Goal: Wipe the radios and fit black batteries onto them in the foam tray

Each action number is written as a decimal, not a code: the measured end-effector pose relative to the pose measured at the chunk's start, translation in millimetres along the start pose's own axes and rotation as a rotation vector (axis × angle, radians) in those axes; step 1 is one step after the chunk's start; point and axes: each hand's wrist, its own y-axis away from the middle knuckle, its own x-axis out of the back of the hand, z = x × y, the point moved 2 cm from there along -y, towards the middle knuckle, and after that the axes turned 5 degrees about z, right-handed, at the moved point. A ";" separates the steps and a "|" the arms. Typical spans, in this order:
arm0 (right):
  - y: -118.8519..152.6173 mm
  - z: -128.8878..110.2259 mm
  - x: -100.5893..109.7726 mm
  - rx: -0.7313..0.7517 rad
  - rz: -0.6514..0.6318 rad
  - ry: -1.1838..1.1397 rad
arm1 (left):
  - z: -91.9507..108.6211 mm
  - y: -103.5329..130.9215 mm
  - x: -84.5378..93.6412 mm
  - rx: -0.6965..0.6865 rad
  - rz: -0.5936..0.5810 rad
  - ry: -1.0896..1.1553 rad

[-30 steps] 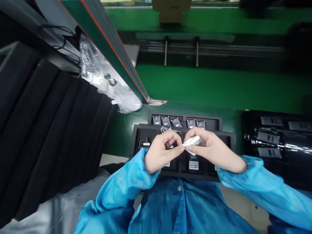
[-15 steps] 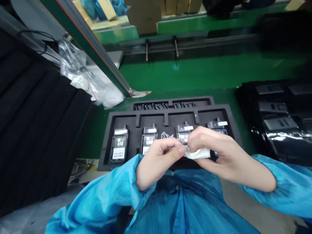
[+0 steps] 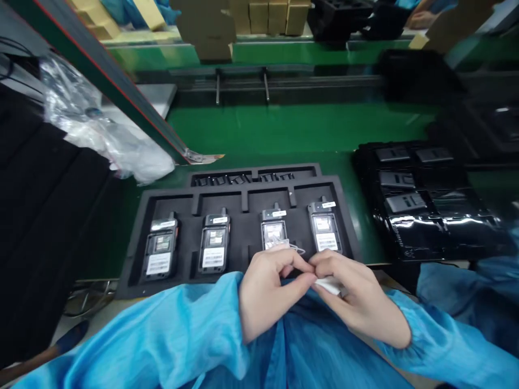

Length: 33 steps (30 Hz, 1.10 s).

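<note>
My left hand [image 3: 273, 289] and my right hand [image 3: 363, 297] meet with pinched fingertips above the front edge of a black foam tray [image 3: 133, 259]. A folded white piece [image 3: 330, 284], perhaps paper or cloth, shows inside my right hand. What my left fingertips pinch is too small to tell. Thin white, partly clear material [image 3: 294, 247] sticks out behind my left hand. Several black handheld radios lie in the tray with open backs and white labels: a far left radio [image 3: 160, 248], a second radio [image 3: 214, 243], a third radio [image 3: 274, 224] and a right radio [image 3: 325, 227].
Behind, another black tray [image 3: 316, 168] holds small black parts. At right, black battery-like packs [image 3: 405, 201] lie on a glossy black tray [image 3: 417, 237]. A slanted post [image 3: 133, 102] and plastic bags [image 3: 121, 146] stand left. Across the green bench [image 3: 263, 129] are boxes [image 3: 259, 19] and another person's hand [image 3: 421, 19].
The view has shifted, so the tray and bench sit further left. My hands are lower and nearer my body, fingertips still together. Less of the white piece shows in my right hand.
</note>
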 end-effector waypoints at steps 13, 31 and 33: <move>-19.7 56.0 68.3 -0.235 0.224 0.233 | -8.5 -53.2 -19.0 -0.846 0.000 -0.638; -66.6 53.6 56.7 0.024 -0.420 0.884 | -32.7 -61.0 -53.7 -0.791 -0.162 -0.788; -67.3 52.3 55.8 0.044 -0.442 0.907 | -31.1 -60.3 -53.6 -0.803 -0.166 -0.788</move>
